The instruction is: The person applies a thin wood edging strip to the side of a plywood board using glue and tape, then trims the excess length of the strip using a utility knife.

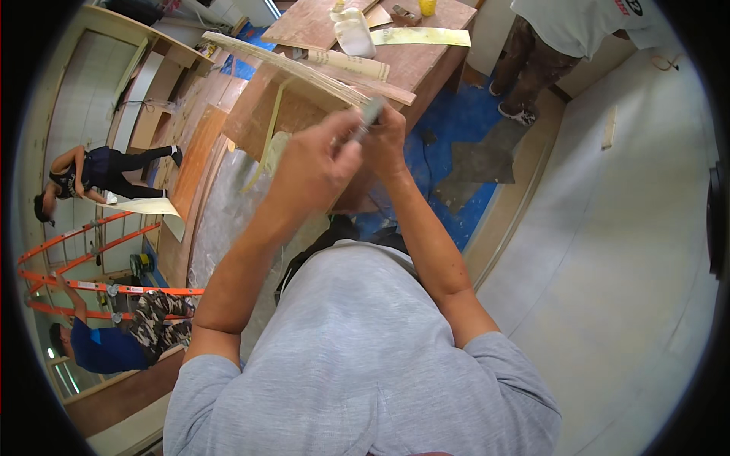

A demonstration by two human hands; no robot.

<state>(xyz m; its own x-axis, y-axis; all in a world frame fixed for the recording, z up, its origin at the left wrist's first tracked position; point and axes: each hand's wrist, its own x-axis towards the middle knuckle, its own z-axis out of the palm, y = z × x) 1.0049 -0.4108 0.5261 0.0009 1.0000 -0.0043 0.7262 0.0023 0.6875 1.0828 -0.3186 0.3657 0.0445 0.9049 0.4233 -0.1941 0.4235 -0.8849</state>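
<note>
My left hand [315, 163] is smeared by motion, but its thumb and fingers look closed on a small grey flat piece [370, 114]. Whether that piece is a blade or a pad I cannot make out. Close beside it, my right hand [386, 140] has its fingers curled, with whatever is in them mostly hidden. Both hands meet at the near end of a long, thin wooden board [293, 67], whose pale layered edge runs away to the upper left. A thin yellowish strip [272, 125] hangs below the board, left of my hands.
A wooden table [304, 26] ahead bears a white plastic bottle [354, 34], a yellow cup [427, 7] and a pale strip [422, 36]. Blue sheeting [452, 125] covers the floor. One person [547, 45] stands ahead right; two others and an orange ladder [84, 285] are at left.
</note>
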